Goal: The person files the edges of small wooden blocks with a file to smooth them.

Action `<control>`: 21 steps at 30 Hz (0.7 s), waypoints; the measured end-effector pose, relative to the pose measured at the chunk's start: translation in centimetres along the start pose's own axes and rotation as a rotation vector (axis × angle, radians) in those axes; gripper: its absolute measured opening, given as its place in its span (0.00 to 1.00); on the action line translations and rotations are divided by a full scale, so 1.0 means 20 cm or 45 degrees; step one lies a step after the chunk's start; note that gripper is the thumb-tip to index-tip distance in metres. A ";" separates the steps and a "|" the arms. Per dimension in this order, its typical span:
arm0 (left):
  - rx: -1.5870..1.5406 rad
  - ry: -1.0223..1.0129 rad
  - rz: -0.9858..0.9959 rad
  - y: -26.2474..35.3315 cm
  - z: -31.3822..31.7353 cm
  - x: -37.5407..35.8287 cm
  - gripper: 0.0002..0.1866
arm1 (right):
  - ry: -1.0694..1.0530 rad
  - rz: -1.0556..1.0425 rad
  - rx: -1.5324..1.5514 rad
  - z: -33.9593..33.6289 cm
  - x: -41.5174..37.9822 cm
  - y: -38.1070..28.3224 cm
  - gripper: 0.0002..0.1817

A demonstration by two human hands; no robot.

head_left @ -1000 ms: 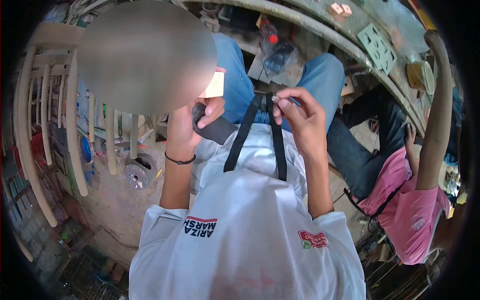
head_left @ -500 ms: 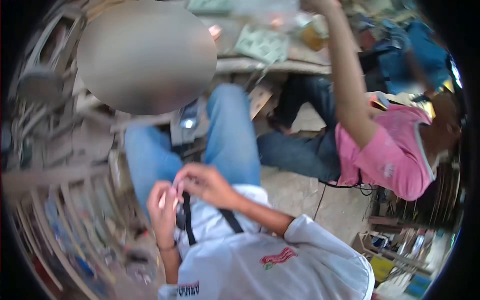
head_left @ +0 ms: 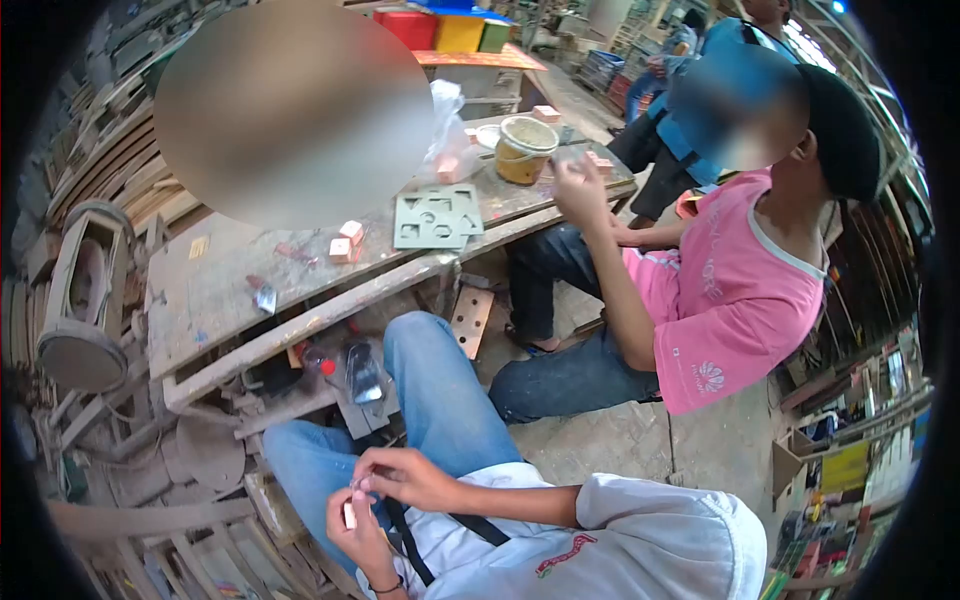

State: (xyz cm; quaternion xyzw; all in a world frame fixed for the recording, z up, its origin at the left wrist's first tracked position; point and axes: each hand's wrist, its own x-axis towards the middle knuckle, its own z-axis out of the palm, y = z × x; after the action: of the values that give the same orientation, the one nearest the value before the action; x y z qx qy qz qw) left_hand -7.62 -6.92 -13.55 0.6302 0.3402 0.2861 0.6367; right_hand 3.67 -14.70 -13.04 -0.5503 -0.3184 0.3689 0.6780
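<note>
My left hand [head_left: 360, 530] is closed around a small pale piece [head_left: 349, 515], low in the view above my lap. Just above it, my right hand [head_left: 408, 480] has its thumb and fingertips pinched together, meeting the left fingertips. Whatever the right fingers grip is too small to make out. Both hands are nearest to my jeans [head_left: 440, 390] and white shirt, away from the workbench [head_left: 215, 300]. On the bench lie a grey-green plate with cut-out shapes [head_left: 425, 222] and small pinkish blocks [head_left: 341, 250].
A co-worker in a pink shirt [head_left: 740, 290] sits to the right, one hand raised by a yellow bucket [head_left: 525, 152]. A plastic bag [head_left: 446, 120] stands on the bench. Below its edge are a dark glossy object [head_left: 364, 373] and a board with holes [head_left: 471, 320]. Another person stands behind.
The view has shifted upward, showing more of the bench and the co-worker's head. My hands appear lower, still together. The co-worker's raised hand is now beside the bucket.
</note>
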 end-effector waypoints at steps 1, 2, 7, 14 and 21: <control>-0.069 0.032 0.003 0.01 0.00 0.00 0.05 | -0.002 0.001 -0.050 0.01 0.00 -0.03 0.06; -0.145 0.035 -0.053 0.02 0.00 -0.01 0.04 | 0.031 -0.052 -0.088 0.02 0.00 0.00 0.05; -0.309 0.051 -0.194 0.03 -0.01 0.02 0.03 | 0.063 -0.110 -0.188 0.02 0.00 0.02 0.06; -0.378 0.019 -0.198 0.04 0.01 0.01 0.02 | 0.069 -0.071 -0.277 0.02 -0.04 0.02 0.13; -0.377 0.020 -0.196 0.06 0.02 0.00 0.02 | 0.063 -0.157 -0.284 0.01 -0.05 0.04 0.09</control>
State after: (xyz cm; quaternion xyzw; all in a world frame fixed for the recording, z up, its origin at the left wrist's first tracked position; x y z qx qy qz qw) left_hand -7.30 -7.14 -12.28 0.4992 0.3465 0.2885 0.7399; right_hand 2.90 -15.47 -13.75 -0.6107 -0.3737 0.2752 0.6416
